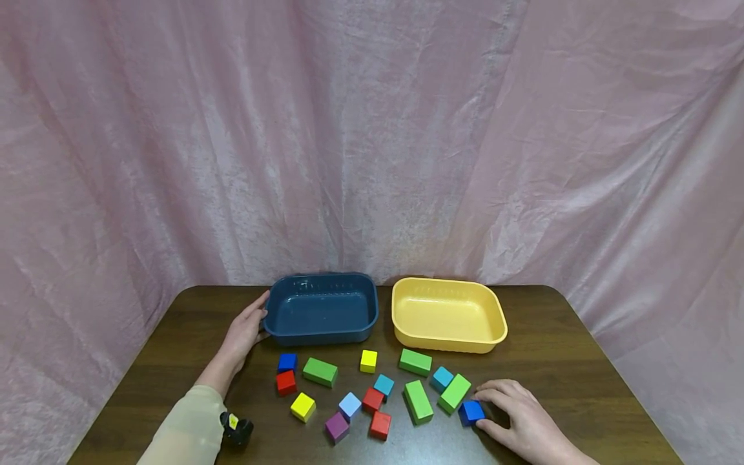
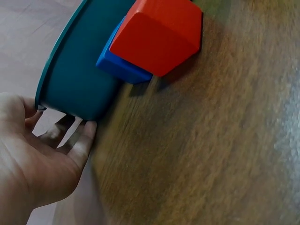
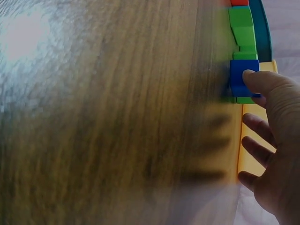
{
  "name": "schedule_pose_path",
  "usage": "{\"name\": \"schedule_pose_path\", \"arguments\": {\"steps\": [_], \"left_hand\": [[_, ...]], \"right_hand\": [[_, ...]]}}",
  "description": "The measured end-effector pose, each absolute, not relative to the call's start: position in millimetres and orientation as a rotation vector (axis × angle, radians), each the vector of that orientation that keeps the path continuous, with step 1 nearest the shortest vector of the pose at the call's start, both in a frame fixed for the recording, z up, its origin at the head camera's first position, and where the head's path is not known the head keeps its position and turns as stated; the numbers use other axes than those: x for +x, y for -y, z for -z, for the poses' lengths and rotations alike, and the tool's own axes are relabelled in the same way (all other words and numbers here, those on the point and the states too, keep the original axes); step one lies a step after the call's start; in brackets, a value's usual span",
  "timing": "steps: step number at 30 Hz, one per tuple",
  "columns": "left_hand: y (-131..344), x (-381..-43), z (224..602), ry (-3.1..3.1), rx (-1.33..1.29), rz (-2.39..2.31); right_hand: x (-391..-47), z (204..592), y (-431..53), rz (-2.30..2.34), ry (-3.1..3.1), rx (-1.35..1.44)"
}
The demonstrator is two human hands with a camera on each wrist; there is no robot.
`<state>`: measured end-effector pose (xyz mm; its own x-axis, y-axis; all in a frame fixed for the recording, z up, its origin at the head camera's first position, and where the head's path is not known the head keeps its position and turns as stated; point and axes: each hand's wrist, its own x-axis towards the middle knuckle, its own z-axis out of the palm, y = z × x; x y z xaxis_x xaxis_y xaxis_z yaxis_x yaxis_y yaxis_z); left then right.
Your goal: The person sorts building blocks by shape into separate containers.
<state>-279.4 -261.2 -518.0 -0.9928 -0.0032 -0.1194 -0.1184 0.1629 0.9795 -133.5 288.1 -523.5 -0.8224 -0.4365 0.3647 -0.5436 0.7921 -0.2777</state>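
Below the crushed, sheeny pink curtain point(image 1: 372, 142), a glossy, round-cornered dark blue tub point(image 1: 321, 338) sits at lower centre on your wood-grain table point(image 1: 558, 361). Your left hand point(image 1: 243, 332), relaxed and spread, touches its left end; lower right, your right hand point(image 1: 519, 413) pinches a smooth blue cube point(image 1: 471, 413).

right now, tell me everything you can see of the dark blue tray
The dark blue tray is a rectangular, open-topped basin with rounded corners, a thin rim and smooth, glossy, plastic-looking walls. It sits upright and empty near the far edge of the table, left of the yellow tray with a gap between. The left hand holds its left end, fingers at the rim and outer wall.
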Motion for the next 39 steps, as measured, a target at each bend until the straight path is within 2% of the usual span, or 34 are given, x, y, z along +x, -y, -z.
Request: {"name": "schedule_pose_path", "arguments": {"steps": [20, 29, 39], "left_hand": [[263.0, -278.4, 517.4, -2.341, -0.117, -1.943], [262.4, -275.6, 516.5, -2.347, -0.095, -1.941], [261.4, -277.8, 515.8, -2.367, -0.067, -1.926]], "right_hand": [[-137.9, 512.1, -293.7, -0.668, 2.499, 0.837], [-153.9, 479.7, -286.7, -0.75, 2.492, 0.759], [-194.1, 439.0, -270.5, -0.817, 2.487, 0.668]]}}
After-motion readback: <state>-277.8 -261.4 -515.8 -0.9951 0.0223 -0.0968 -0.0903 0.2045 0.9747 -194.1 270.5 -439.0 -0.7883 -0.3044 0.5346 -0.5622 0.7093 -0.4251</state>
